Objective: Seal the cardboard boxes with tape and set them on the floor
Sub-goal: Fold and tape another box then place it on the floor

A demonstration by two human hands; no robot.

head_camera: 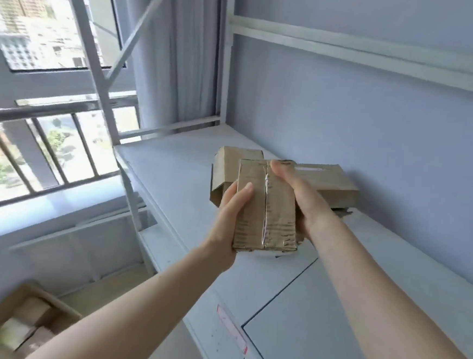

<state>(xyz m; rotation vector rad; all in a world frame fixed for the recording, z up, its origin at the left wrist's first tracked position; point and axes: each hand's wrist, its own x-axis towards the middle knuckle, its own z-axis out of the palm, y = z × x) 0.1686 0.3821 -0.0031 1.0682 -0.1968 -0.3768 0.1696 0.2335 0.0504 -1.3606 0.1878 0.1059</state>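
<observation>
Two hands hold one small box [265,207] above the white shelf [173,171], between the person and the wall. Its long axis runs away from the person, tilted slightly, with the far end near the wall and the near end toward the arms. A strip of clear tape [265,204] runs lengthwise down the middle of its top face, wrinkled near the near end.

The left hand [227,224] grips the box's left side, thumb laid on the top face. The right hand [299,195] grips the right side, thumb curled over the far edge; its fingers are hidden under the box.

Behind it on the shelf lie two more boxes: an open box [227,170] to the left with a flap loose, and a flat box [334,184] to the right against the wall [377,105].

The shelf is part of a white metal rack [101,83] with diagonal braces. A window [44,22] with a railing [50,119] sits left, a pale curtain [180,50] beside it. A carton [20,323] holding small boxes stands on the floor at lower left.
</observation>
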